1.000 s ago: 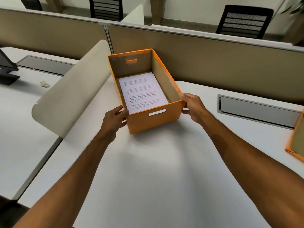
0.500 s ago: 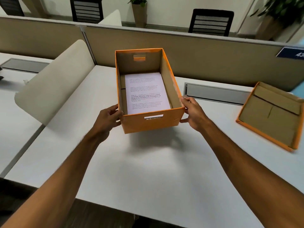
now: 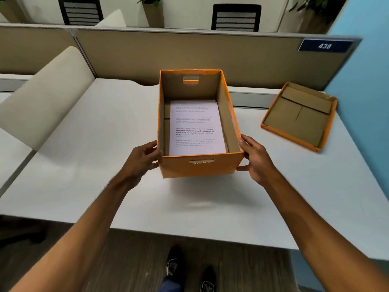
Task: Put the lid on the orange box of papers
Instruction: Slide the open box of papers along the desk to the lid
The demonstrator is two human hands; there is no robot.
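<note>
An open orange box (image 3: 200, 168) stands on the white desk (image 3: 105, 165), and a stack of printed papers (image 3: 195, 127) lies on its bottom. My left hand (image 3: 143, 159) grips the box's near left corner. My right hand (image 3: 255, 159) grips its near right corner. The orange lid (image 3: 299, 116) lies upside down on the desk to the right, brown inside facing up, apart from the box and both hands.
A beige partition wall (image 3: 189, 55) runs behind the desk with a blue "438" sign (image 3: 325, 46). A cream curved divider (image 3: 42, 102) borders the desk on the left. A blue wall (image 3: 366, 81) stands at the right. Chairs and plants sit beyond the partition.
The box has swung from a slanted position to square in front of me, still held in both hands. My view has shifted right and back, bringing the whole lid into sight.
</note>
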